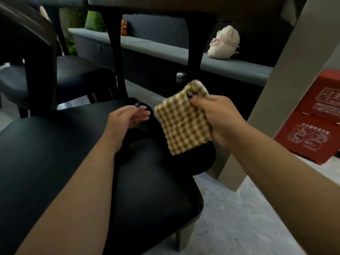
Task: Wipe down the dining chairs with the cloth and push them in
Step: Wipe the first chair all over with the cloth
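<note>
A folded green-and-cream checked cloth point(184, 118) hangs above the far right corner of a black padded chair seat point(55, 153). My right hand point(219, 120) grips the cloth at its upper right edge, thumb pinching the front. My left hand point(128, 117) hovers just left of the cloth over the seat, palm turned up, fingers straight and relaxed, holding nothing. A second black dining chair point(55, 78) stands at the far left, its seat partly under the dark table point(165, 4).
Black table legs point(116, 57) rise beyond the seat. A grey bench point(165, 50) runs along the back with a pale plush toy point(225, 42) on it. A beige post point(272, 98) stands to the right, with a red box point(312, 122) behind it on the grey floor.
</note>
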